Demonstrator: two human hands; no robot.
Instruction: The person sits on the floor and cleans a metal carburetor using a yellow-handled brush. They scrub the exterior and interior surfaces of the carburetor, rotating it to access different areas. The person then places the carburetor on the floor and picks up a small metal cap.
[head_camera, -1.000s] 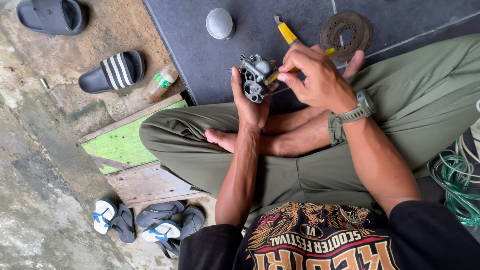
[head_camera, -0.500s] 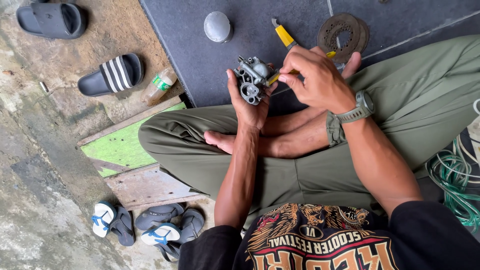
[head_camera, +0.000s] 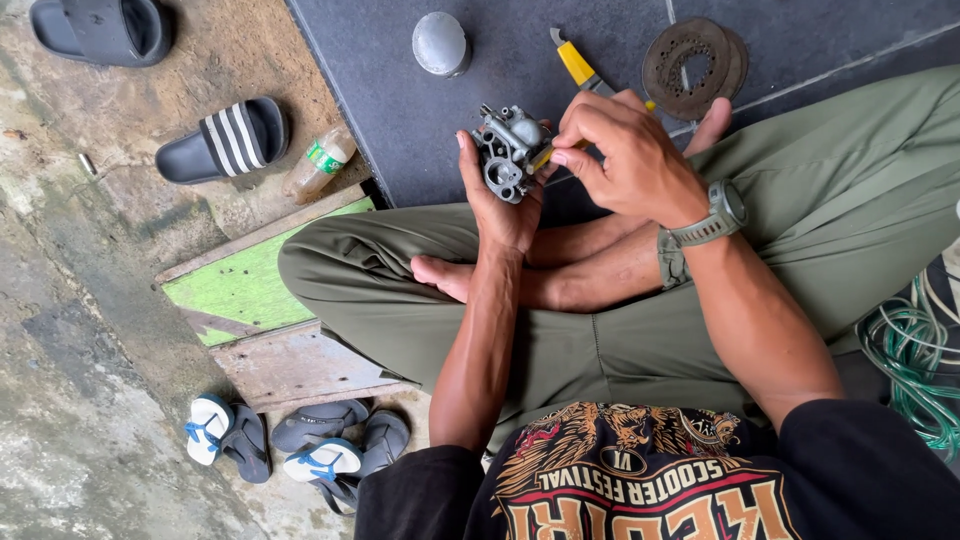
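I sit cross-legged in olive trousers. My left hand (head_camera: 497, 205) holds a small grey metal carburetor (head_camera: 510, 150) up in front of me, fingers wrapped behind it. My right hand (head_camera: 622, 160), with a grey watch on the wrist, pinches a yellow-handled screwdriver (head_camera: 545, 157) whose tip is against the carburetor's right side. Most of the tool is hidden under my fingers.
On the dark mat lie a grey metal dome cap (head_camera: 440, 43), a yellow utility knife (head_camera: 577, 64) and a rusty round disc (head_camera: 696, 63). A plastic bottle (head_camera: 320, 162), black sandals (head_camera: 225, 140), flip-flops (head_camera: 290, 445), a green board (head_camera: 250, 285) and coiled green hose (head_camera: 915, 365) surround me.
Both hands have stayed together on the carburetor; the right hand's fingers shift slightly on the screwdriver. Nothing else has moved.
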